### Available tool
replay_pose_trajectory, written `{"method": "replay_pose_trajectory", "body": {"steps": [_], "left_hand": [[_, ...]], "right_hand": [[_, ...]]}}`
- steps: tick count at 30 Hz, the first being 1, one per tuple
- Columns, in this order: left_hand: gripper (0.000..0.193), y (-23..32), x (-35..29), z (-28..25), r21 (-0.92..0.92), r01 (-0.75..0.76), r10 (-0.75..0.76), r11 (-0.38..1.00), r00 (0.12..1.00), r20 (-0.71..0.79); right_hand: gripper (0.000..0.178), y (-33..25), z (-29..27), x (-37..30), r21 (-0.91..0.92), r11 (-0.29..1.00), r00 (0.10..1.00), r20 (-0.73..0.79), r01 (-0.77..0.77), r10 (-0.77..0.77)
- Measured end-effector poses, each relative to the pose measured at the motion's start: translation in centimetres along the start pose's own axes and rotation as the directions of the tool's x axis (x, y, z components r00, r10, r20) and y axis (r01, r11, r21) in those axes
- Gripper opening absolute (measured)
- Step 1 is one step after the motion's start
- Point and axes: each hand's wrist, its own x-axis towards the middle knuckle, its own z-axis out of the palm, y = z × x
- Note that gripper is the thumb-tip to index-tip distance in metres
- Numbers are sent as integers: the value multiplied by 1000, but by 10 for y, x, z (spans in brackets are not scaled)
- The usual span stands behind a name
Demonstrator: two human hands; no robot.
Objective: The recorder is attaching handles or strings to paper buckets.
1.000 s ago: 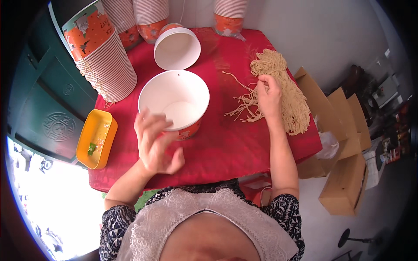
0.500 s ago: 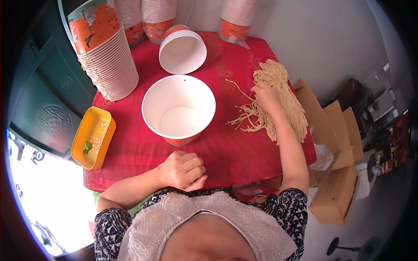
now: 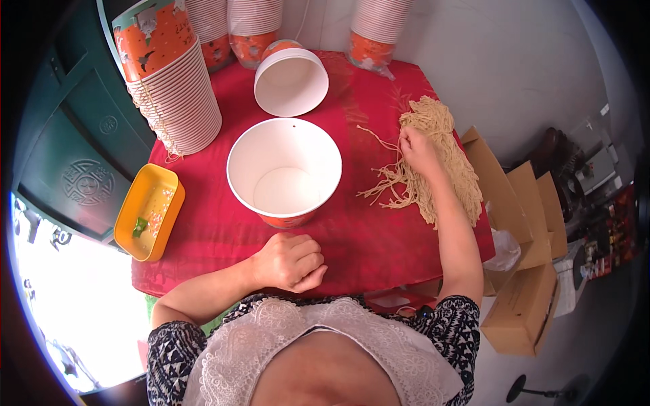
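Note:
My right hand [image 3: 419,151] is closed in a pinch on strands at the left side of a bundle of beige cords [image 3: 455,159], which lies at the table's right. The cords' loose ends fan out to the left. Before me stands a large white-lined paper bucket [image 3: 284,166], its mouth facing up and a small dark hole just under the far rim. My left hand [image 3: 291,262] rests as a loose fist at the near edge of the table, just below the bucket, and nothing shows in it.
On the red-covered table [image 3: 365,243] are a tipped paper bucket [image 3: 291,84], a tall bucket stack [image 3: 177,101] with cords hanging down it, and a yellow tray [image 3: 175,203] holding small bits. Bagged bucket stacks [image 3: 372,47] line the back. Cardboard boxes [image 3: 518,304] stand at right.
The whole view has shifted slightly. My right hand stays at the cord bundle, its fingers drawn in closer. My left fist has not visibly moved on the table.

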Motion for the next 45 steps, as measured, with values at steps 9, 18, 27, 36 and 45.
{"method": "replay_pose_trajectory", "body": {"steps": [9, 18, 27, 36, 45], "left_hand": [[13, -7, -6, 8, -12, 4, -4, 1000, 1000, -16], [12, 4, 7, -5, -36, 107, -110, 994, 991, -74], [31, 55, 25, -25, -426, 657, -722, 622, 691, 13], [14, 54, 20, -22, -680, 708, -794, 193, 519, 315], [16, 40, -4, -46, -502, 818, -863, 280, 444, 242]], "right_hand": [[10, -75, -32, -48, 176, 984, 1000, -9, 18, -17], [6, -136, -42, -98, 608, 779, 987, -64, 155, -146], [7, -177, -58, -127, 669, 698, 957, -70, 255, -282], [9, -175, -54, -135, 637, 696, 942, -179, 330, -283], [6, -153, -41, -143, 674, 711, 980, -144, 200, -139]]}}
